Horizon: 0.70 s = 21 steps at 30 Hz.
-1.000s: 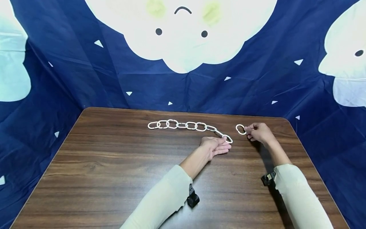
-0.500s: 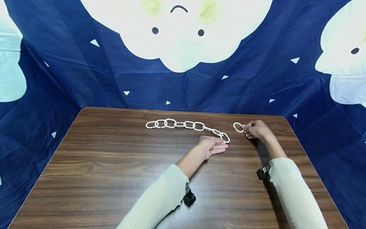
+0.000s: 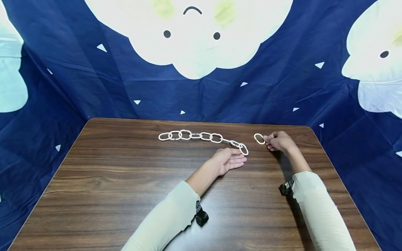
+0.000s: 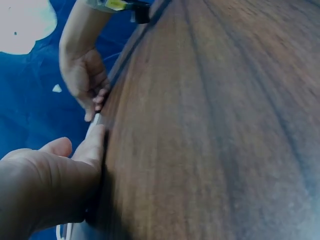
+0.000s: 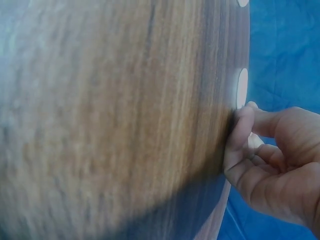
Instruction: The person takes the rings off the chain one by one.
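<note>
A chain of several white oval links [image 3: 216,138] lies along the far part of the brown table, its right end bending toward the front. By the end link [image 3: 243,149] is my left hand [image 3: 224,161], palm turned upward with extended fingers right at the link's lower edge. In the left wrist view my left thumb [image 4: 59,146] stands raised, apart from the fingers. Just right of the chain, my right hand [image 3: 280,141] pinches a single white oval link [image 3: 259,138] between thumb and fingertips. The right wrist view shows this loose link [image 5: 242,87] projecting from the fingertips.
The wood-grain table [image 3: 138,195] ends just behind the chain. Beyond it hangs a blue curtain [image 3: 220,104] with white clouds and small triangles. A black camera [image 3: 201,217] sits on the left sleeve, another camera [image 3: 286,187] on the right.
My left thumb has come off the end link, and the left hand has drawn slightly back. The right hand keeps its pinch on the loose link. The head view has shifted a little.
</note>
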Motion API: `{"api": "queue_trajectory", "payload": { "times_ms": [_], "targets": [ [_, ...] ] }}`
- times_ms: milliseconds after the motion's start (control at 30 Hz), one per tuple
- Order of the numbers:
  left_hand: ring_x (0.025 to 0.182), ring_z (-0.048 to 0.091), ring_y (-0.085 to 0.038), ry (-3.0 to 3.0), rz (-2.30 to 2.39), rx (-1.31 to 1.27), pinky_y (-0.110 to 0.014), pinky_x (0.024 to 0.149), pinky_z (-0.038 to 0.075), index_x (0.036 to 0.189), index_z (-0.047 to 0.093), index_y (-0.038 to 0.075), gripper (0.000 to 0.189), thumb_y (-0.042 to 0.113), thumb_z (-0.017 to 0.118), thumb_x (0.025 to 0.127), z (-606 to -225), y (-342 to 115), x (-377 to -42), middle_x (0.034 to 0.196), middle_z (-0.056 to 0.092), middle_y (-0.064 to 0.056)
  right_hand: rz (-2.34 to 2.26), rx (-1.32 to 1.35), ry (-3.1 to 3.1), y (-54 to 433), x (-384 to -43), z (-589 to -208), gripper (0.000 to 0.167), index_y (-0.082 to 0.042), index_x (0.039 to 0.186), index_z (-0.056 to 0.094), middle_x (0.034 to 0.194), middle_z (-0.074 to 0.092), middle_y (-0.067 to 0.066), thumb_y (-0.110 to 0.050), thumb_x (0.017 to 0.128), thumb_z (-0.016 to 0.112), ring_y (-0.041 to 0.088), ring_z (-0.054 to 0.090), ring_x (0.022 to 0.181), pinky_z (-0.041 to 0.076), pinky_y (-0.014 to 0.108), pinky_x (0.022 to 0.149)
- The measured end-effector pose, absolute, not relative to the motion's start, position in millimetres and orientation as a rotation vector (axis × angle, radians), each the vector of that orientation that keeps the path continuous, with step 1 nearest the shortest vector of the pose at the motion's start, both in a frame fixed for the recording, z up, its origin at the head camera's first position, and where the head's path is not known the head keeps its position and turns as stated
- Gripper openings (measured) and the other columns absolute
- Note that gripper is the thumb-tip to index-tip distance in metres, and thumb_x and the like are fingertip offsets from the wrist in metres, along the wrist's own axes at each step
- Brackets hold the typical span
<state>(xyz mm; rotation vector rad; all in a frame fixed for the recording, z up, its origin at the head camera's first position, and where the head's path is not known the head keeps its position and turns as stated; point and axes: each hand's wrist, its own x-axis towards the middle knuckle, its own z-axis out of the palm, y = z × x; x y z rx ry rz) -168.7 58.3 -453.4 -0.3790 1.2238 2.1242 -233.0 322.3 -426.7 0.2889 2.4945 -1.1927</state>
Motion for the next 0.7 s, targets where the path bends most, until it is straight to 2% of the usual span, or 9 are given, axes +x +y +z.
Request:
{"api": "queue_trajectory", "payload": {
  "times_ms": [133, 467, 700],
  "targets": [
    [0.15, 0.061, -0.048, 1.202, 2.083, -0.375, -0.052, 0.128, 0.052, 0.149, 0.061, -0.011, 0.04, 0.007, 0.058, 0.113, -453, 51, -171, 0.156, 0.062, -0.035, -1.17, 0.284, 2.519, 320, -231, -428, 0.028, 0.005, 0.11, 0.062, 0.081, 0.065, -0.006, -0.022, 0.117, 0.062, 0.002, 0.064, 0.069, 0.061, 0.018, 0.065],
    [0.151, 0.06, -0.047, 1.225, 2.075, -0.327, -0.052, 0.127, 0.051, 0.147, 0.062, -0.012, 0.038, 0.006, 0.058, 0.114, -454, 42, -174, 0.156, 0.062, -0.035, -1.171, 0.257, 2.556, 319, -232, -429, 0.028, 0.006, 0.108, 0.062, 0.083, 0.066, -0.003, -0.021, 0.117, 0.063, 0.003, 0.065, 0.072, 0.062, 0.019, 0.066],
    [0.153, 0.059, -0.046, 1.241, 2.056, -0.288, -0.052, 0.129, 0.05, 0.15, 0.061, -0.009, 0.038, 0.008, 0.055, 0.116, -454, 41, -173, 0.158, 0.061, -0.034, -1.163, 0.263, 2.597, 320, -227, -431, 0.03, 0.007, 0.112, 0.063, 0.085, 0.069, 0.0, -0.023, 0.116, 0.064, 0.005, 0.064, 0.074, 0.061, 0.019, 0.067]
  ]
}}
